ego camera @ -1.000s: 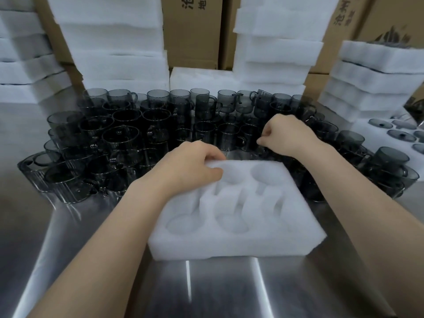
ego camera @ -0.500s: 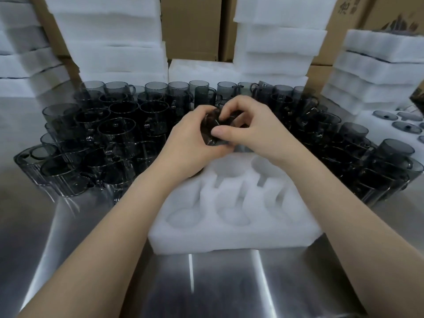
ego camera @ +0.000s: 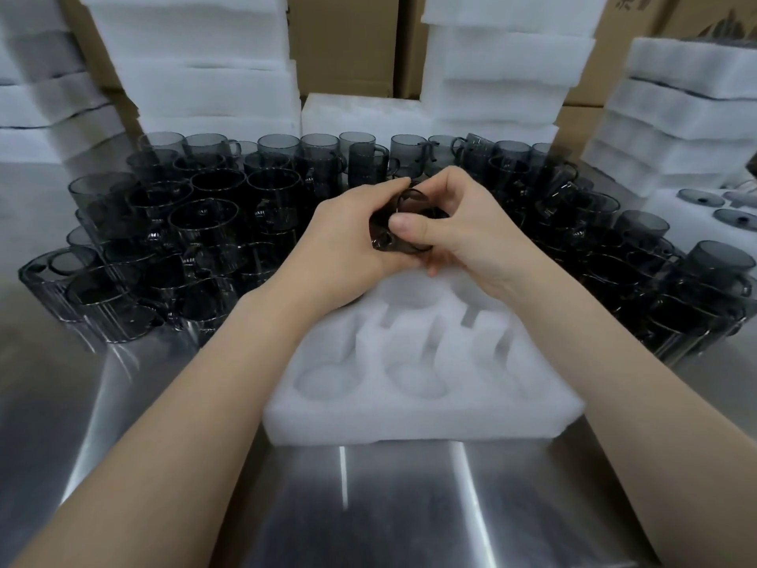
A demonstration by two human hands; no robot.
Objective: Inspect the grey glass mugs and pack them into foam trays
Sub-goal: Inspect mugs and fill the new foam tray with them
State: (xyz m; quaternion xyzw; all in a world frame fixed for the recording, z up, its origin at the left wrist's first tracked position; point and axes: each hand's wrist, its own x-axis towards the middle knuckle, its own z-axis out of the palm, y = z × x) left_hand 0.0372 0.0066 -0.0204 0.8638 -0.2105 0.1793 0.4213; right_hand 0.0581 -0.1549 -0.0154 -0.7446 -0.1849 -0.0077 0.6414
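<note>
While both hands cup one grey glass mug (ego camera: 403,223) above the far edge of the empty white foam tray (ego camera: 422,387), left hand (ego camera: 348,239) and right hand (ego camera: 463,231) wrap it closely. Smooth glass could slip, striking crowded mugs (ego camera: 213,223) on the steel table (ego camera: 368,506).

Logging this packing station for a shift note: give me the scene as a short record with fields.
left hand: gripping the held mug
right hand: gripping the same mug
held mug: grey glass, tilted, above the tray's far edge
foam tray: white, visible pockets empty
loose mugs: crowded behind and beside the tray
table: bare steel
</note>
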